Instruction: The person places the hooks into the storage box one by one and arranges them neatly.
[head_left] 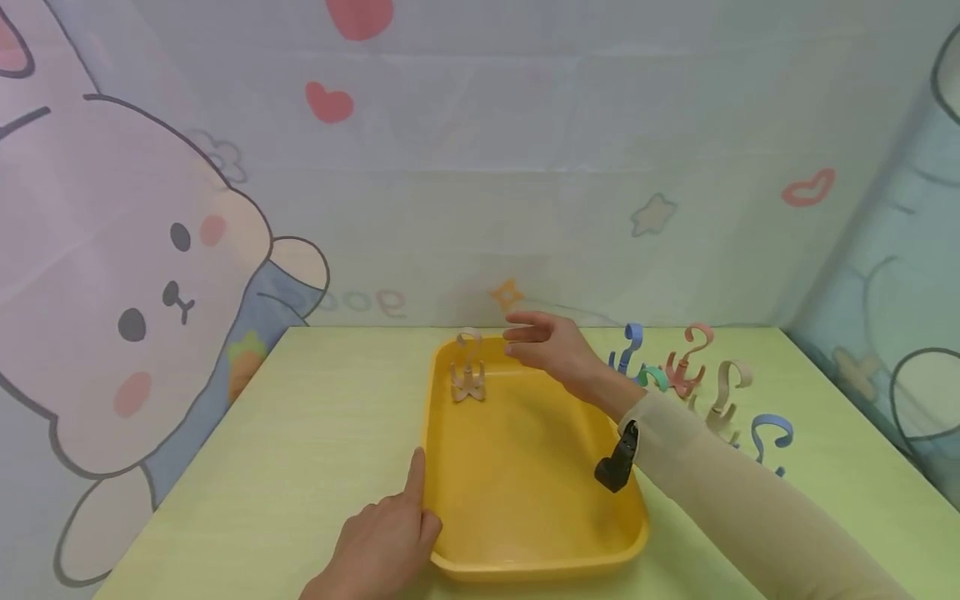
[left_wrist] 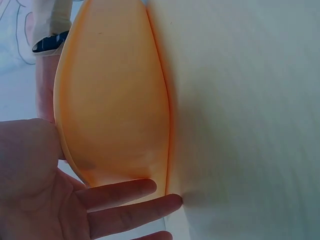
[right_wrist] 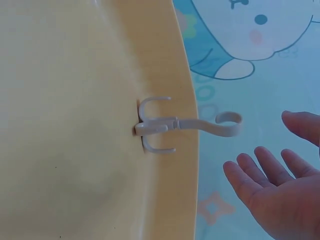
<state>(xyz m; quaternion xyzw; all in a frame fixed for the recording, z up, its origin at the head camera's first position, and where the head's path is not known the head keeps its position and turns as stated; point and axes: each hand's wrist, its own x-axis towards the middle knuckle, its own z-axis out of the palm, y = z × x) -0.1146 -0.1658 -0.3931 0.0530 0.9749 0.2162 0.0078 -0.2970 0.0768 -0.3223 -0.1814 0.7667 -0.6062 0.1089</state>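
Observation:
A yellow tray (head_left: pixel 525 475) lies on the table, and a pale pinkish multi-prong hanging hook (head_left: pixel 468 383) stands in its far left corner. Over the tray's far end hovers my right hand (head_left: pixel 551 346), fingers loosely extended and holding nothing. The right wrist view has this hand (right_wrist: pixel 285 197) apart from the tip of the pale hook (right_wrist: pixel 160 125). My left hand (head_left: pixel 386 533) is at the tray's near left side, its index finger along the rim. Straight fingers of the left hand (left_wrist: pixel 55 195) lie by the tray's outer wall in the left wrist view.
Right of the tray stand several more hooks: a blue one (head_left: pixel 633 337), a green one (head_left: pixel 656 377), a red one (head_left: pixel 682 371), a beige one (head_left: pixel 723 392) and another blue one (head_left: pixel 772 421). My right forearm partly covers them. A printed cloth (head_left: pixel 480 167) hangs behind the table.

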